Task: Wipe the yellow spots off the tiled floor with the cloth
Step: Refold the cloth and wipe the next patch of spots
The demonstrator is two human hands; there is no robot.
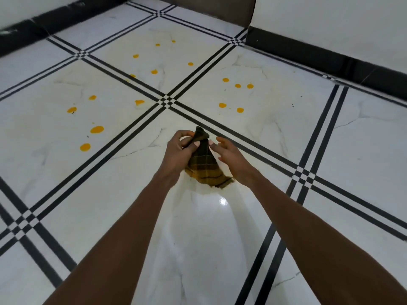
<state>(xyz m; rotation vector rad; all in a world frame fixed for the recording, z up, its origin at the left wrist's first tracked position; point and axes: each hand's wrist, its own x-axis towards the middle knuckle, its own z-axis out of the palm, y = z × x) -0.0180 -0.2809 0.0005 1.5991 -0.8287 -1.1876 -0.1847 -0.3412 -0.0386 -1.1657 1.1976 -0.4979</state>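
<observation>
A dark checked cloth (203, 161) with yellow-stained lower folds hangs above the white tiled floor (220, 227). My left hand (180, 150) grips its upper part, fingers curled round the bunched top. My right hand (231, 157) is beside the cloth on its right, fingers relaxed, the thumb tip at the cloth's edge. Several yellow spots lie on the tiles beyond my hands: one group at the left (97, 129), one at the far middle (154, 72), one at the right (222, 105).
Black triple lines (167, 101) cross between the glossy tiles. A black skirting board (330, 60) runs along the white walls at the back and right. A brown panel (211, 9) stands at the far corner.
</observation>
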